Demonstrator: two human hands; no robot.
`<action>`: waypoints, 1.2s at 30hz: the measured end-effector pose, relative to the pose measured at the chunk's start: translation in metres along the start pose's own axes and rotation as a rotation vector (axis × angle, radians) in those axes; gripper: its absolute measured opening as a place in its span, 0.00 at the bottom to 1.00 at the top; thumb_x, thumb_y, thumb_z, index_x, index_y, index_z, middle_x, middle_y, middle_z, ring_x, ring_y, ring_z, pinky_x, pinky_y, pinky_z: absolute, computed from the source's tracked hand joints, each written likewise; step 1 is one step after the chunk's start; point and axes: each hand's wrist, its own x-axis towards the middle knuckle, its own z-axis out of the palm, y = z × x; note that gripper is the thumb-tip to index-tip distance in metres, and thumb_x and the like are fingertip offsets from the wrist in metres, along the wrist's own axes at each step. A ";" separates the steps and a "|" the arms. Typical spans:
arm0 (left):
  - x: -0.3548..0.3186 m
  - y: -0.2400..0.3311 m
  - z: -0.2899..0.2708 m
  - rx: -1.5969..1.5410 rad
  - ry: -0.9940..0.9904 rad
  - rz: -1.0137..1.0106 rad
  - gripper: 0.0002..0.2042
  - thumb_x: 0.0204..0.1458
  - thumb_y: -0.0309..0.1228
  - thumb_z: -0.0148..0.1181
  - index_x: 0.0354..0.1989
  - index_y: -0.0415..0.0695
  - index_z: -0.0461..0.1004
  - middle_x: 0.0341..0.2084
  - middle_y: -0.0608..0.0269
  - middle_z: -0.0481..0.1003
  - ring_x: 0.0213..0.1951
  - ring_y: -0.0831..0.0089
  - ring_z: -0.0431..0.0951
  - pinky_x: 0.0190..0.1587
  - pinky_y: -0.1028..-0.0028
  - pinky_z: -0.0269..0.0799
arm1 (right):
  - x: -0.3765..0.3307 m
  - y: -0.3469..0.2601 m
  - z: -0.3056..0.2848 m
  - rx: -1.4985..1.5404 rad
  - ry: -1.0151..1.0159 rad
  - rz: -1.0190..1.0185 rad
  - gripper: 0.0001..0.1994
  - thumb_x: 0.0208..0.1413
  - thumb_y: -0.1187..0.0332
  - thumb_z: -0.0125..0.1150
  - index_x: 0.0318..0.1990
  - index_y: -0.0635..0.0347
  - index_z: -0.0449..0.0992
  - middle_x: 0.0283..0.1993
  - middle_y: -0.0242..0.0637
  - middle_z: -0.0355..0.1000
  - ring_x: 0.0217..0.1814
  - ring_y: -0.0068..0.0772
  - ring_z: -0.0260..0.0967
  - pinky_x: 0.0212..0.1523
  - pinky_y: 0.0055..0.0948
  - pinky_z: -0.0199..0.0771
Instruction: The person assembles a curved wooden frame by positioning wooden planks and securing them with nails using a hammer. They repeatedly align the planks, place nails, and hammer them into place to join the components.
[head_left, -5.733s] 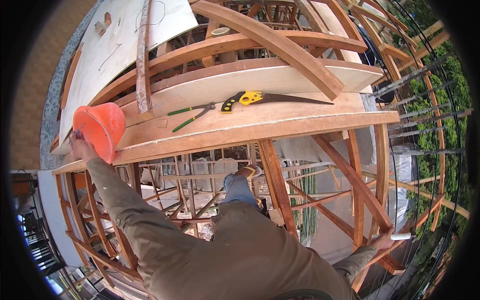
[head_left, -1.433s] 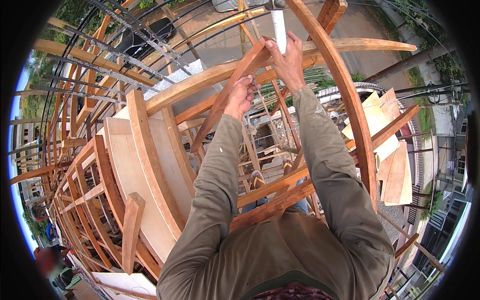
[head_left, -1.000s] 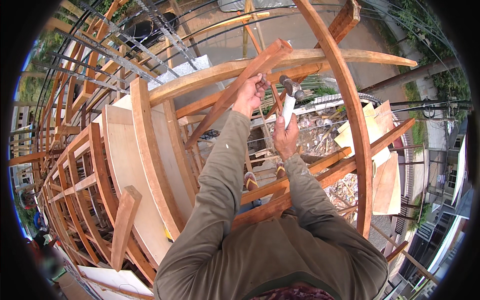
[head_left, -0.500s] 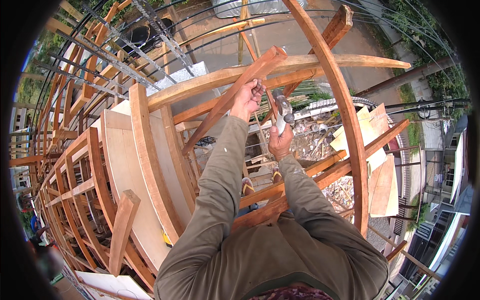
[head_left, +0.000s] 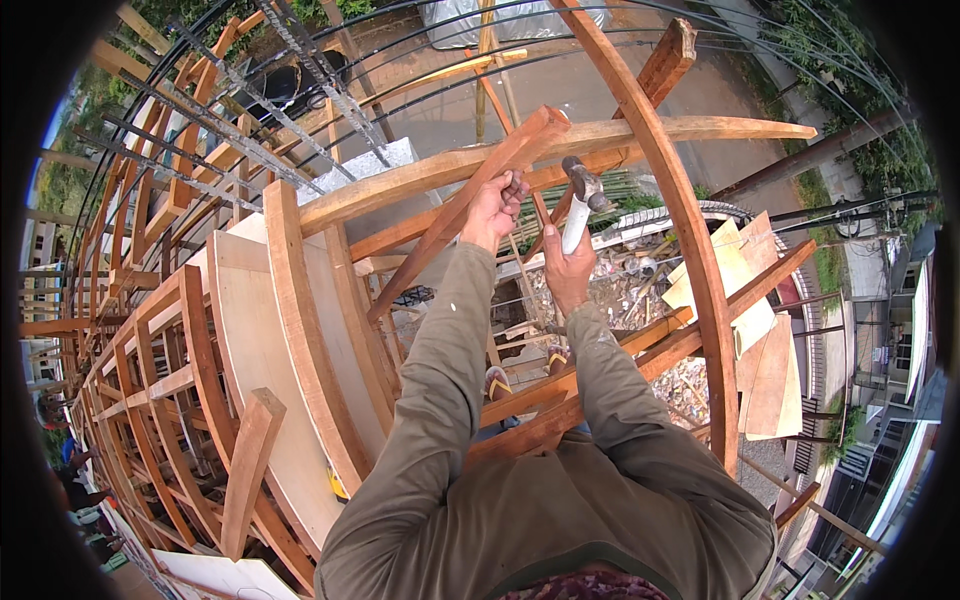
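Observation:
My right hand [head_left: 569, 265] is wrapped round the white handle of a hammer [head_left: 576, 226], whose dark metal head points up and away from me. My left hand [head_left: 493, 208] is closed against the right side of a slanting wooden brace [head_left: 455, 212], its fingers pinched together. Whatever it pinches is too small to make out. The brace's upper end lies across a long horizontal timber [head_left: 400, 180], just beyond my left hand. The hammer head is right of my left hand, apart from it and from the brace.
A tall curved timber [head_left: 676, 190] rises at right. Beams [head_left: 640, 345] cross in front of my body, with my sandalled feet below. Light boards [head_left: 255, 330] and roof framing [head_left: 190, 390] stand at left. Steel bars [head_left: 325, 80], cables and rubble [head_left: 625, 280] lie beyond and far below.
The hammer head has moved up and slightly right, and my right hand has risen a little with it. My left hand stays closed beside the brace. The view has shifted slightly.

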 end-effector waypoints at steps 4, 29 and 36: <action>0.011 0.009 -0.019 0.030 0.003 0.040 0.07 0.68 0.32 0.54 0.42 0.42 0.75 0.31 0.66 0.79 0.34 0.72 0.83 0.15 0.84 0.59 | 0.082 -0.056 0.029 0.137 0.192 -0.104 0.19 0.55 0.65 0.78 0.45 0.67 0.74 0.38 0.32 0.73 0.40 0.21 0.68 0.40 0.25 0.72; -0.104 0.039 0.001 1.722 0.585 1.296 0.36 0.48 0.44 0.76 0.62 0.38 0.69 0.53 0.48 0.74 0.53 0.56 0.77 0.47 0.59 0.79 | 0.155 -0.042 0.042 0.048 0.080 -0.026 0.25 0.52 0.63 0.79 0.50 0.70 0.75 0.33 0.31 0.75 0.29 0.17 0.71 0.27 0.22 0.73; -0.090 0.113 0.006 2.580 0.310 1.214 0.64 0.25 0.76 0.71 0.65 0.32 0.67 0.56 0.40 0.73 0.59 0.41 0.73 0.57 0.56 0.76 | 0.151 -0.060 0.052 0.065 0.074 0.000 0.22 0.49 0.58 0.80 0.39 0.67 0.78 0.34 0.43 0.81 0.34 0.36 0.80 0.37 0.35 0.78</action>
